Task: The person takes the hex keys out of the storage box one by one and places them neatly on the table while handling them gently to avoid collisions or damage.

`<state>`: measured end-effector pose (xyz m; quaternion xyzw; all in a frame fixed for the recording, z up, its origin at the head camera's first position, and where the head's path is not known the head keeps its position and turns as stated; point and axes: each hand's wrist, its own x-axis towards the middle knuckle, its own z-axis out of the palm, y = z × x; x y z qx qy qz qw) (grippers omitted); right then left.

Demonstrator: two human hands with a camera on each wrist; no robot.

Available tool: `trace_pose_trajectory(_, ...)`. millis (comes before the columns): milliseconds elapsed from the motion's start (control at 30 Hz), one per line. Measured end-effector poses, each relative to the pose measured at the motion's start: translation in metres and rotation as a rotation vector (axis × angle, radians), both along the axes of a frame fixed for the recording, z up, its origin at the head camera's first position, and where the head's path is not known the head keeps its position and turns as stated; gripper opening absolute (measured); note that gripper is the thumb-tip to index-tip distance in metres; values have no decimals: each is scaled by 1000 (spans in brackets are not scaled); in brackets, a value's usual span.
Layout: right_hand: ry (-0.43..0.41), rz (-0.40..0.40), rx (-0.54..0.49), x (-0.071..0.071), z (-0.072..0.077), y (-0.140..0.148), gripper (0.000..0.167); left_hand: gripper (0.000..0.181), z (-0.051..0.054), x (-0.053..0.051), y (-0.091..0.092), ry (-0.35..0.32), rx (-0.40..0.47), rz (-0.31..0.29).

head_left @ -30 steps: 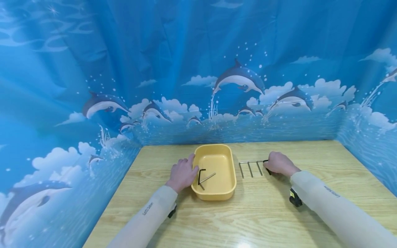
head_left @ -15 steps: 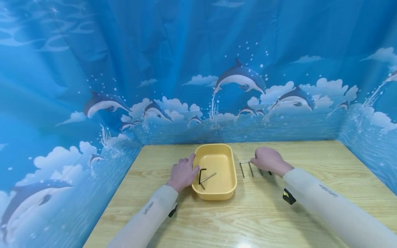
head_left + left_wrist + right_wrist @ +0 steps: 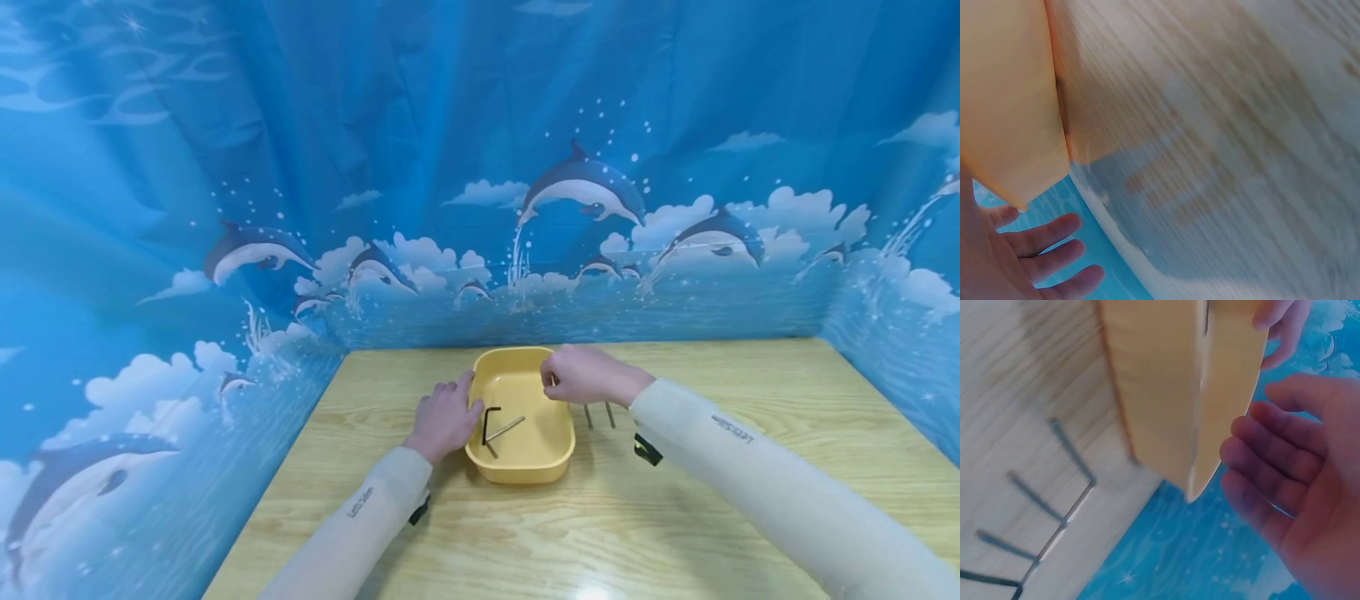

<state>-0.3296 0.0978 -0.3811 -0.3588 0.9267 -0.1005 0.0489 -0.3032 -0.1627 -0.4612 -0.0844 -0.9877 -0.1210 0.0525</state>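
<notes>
My left hand [image 3: 444,419] holds the left rim of the yellow bin [image 3: 522,474], thumb inside and index finger near the rim outside. In the left wrist view the other fingers [image 3: 1057,259] are spread, away from the wall. A black hex key [image 3: 486,425] and a silver hex key [image 3: 506,429] lie in the bin. Over the right rim, my right hand [image 3: 588,375] has curled fingers. A small dark end at its fingertips looks like a hex key, mostly hidden. In the right wrist view several hex keys [image 3: 1038,497] lie in a row on the table.
The wood-grain table [image 3: 480,542] meets a blue dolphin-print curtain [image 3: 420,167] at the back and sides. The row of keys lies right of the bin, partly under my right forearm [image 3: 712,433] in the head view.
My right hand has moved left from the far end of the hex key row to the bin's right rim. My left hand and the bin stay in place.
</notes>
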Motion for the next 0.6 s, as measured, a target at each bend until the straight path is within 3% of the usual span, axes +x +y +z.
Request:
trace_pose_trajectory(333, -92, 26, 89, -15, -3, -51, 9, 58, -3, -1, -2, 17, -22, 10)
trace_pose_trajectory(600, -84, 80, 156, -21, -15, -80, 9, 58, -2, -1, 0, 19, -41, 1)
